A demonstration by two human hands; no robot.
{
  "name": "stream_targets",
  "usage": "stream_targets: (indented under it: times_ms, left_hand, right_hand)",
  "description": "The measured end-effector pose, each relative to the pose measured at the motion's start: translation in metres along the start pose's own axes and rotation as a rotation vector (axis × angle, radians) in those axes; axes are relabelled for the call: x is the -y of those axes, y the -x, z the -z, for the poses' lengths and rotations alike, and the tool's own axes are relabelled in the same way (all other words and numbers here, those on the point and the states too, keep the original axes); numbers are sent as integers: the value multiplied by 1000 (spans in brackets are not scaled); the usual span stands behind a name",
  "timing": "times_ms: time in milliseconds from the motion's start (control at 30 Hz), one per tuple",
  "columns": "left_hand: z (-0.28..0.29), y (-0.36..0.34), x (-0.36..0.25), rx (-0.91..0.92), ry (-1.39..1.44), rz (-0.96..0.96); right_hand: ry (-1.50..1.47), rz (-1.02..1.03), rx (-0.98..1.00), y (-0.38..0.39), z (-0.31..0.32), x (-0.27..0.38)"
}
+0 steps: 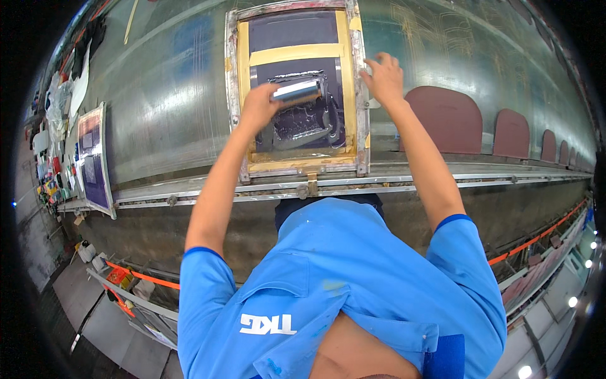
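My left hand [260, 104] grips one end of a metal squeegee [297, 90], held at a slant over a screen-printing frame [233, 88]. Inside the frame, yellow tape [297, 52] borders a dark mesh [293, 30], with a wet, glossy patch of ink [297, 126] in the lower part, beneath and around the squeegee. My right hand [383, 79] is at the frame's upper right side with its fingers apart and slightly bent; whether it touches the frame's edge is unclear.
The long metal table [164, 126] has a rail [442, 184] along the near edge. Several maroon panels [442, 120] lie to the right. Another screen [95, 158] stands at the left, near cluttered supplies [57, 151]. Orange-edged racks [142, 275] are behind me.
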State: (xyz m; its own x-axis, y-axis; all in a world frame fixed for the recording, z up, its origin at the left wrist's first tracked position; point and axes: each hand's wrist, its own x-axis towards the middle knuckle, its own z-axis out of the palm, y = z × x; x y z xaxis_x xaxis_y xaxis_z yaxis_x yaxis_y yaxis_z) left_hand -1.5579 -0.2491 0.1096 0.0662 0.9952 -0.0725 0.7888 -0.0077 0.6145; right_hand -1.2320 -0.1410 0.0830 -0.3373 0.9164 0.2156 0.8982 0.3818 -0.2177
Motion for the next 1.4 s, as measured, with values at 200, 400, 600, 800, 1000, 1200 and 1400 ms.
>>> stream_targets:
  times_ms: [200, 400, 600, 800, 1000, 1200, 1400]
  left_hand:
    - [28, -98, 25, 251, 56, 77]
    - [4, -53, 8, 177, 61, 65]
    - [7, -25, -5, 136, 83, 23]
    - [2, -62, 10, -4, 33, -73]
    - [-20, 30, -11, 20, -86, -139]
    - [-6, 34, -10, 129, 68, -4]
    - [16, -53, 0, 97, 13, 47]
  right_hand:
    - [-318, 223, 527, -95, 12, 89]
    - [-443, 169, 300, -24, -25, 97]
    - [-447, 108, 352, 9, -18, 108]
    - [-450, 85, 239, -31, -32, 101]
    - [-453, 134, 149, 71, -21, 115]
    - [-875, -40, 203, 83, 12, 109]
    - [-498, -475, -154, 13, -42, -2]
